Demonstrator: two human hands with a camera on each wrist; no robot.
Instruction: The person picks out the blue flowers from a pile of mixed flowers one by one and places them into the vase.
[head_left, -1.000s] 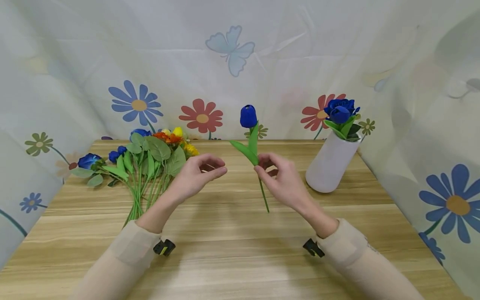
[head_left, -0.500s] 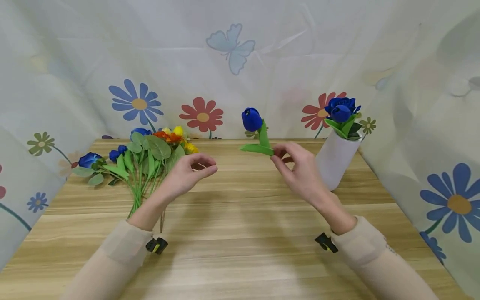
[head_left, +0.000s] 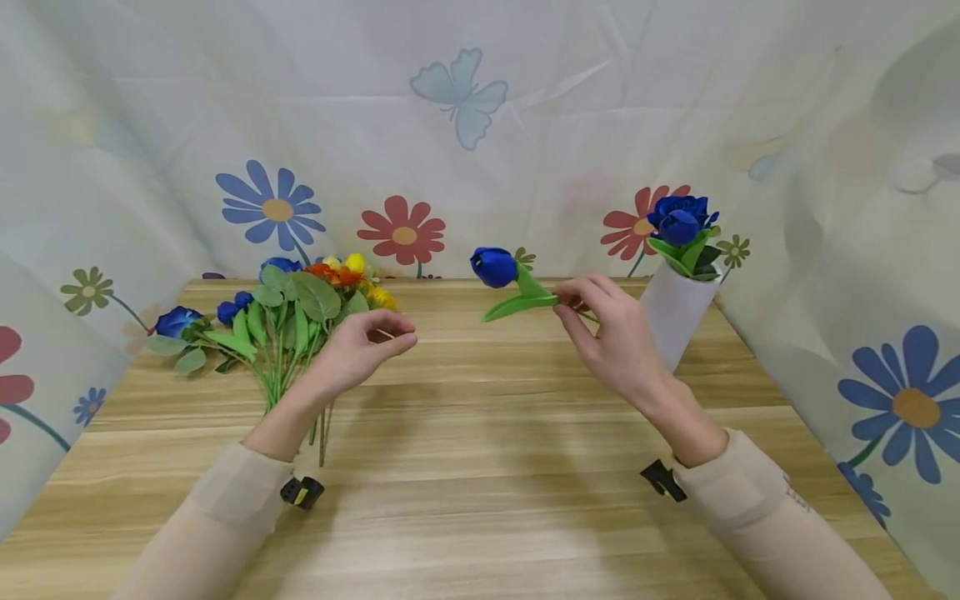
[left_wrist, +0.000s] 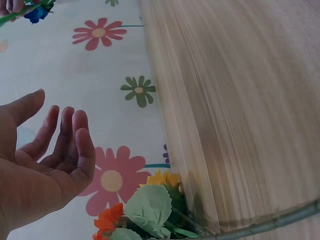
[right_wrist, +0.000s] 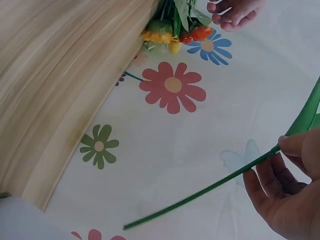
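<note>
A blue artificial tulip (head_left: 495, 267) with green leaves is pinched by my right hand (head_left: 611, 337) between thumb and fingers, just below the leaves. Its bloom points left, and in the right wrist view the bare green stem (right_wrist: 200, 192) sticks out past the fingers. Behind the right hand, a white vase (head_left: 678, 312) holds blue flowers (head_left: 681, 221) with green leaves. My left hand (head_left: 363, 350) hovers with loosely bent fingers and nothing in them, close to the pile of flowers (head_left: 300, 317); the left wrist view shows this hand (left_wrist: 55, 165) bare too.
The pile at the left of the wooden table (head_left: 480, 500) mixes blue, orange and yellow blooms, with stems toward the front. A white curtain (head_left: 570, 100) printed with flowers and a butterfly hangs behind the table and along its sides.
My right hand has moved right toward the vase, and the tulip has tipped from upright to nearly level, bloom leftward. My left hand has drifted left and slightly down.
</note>
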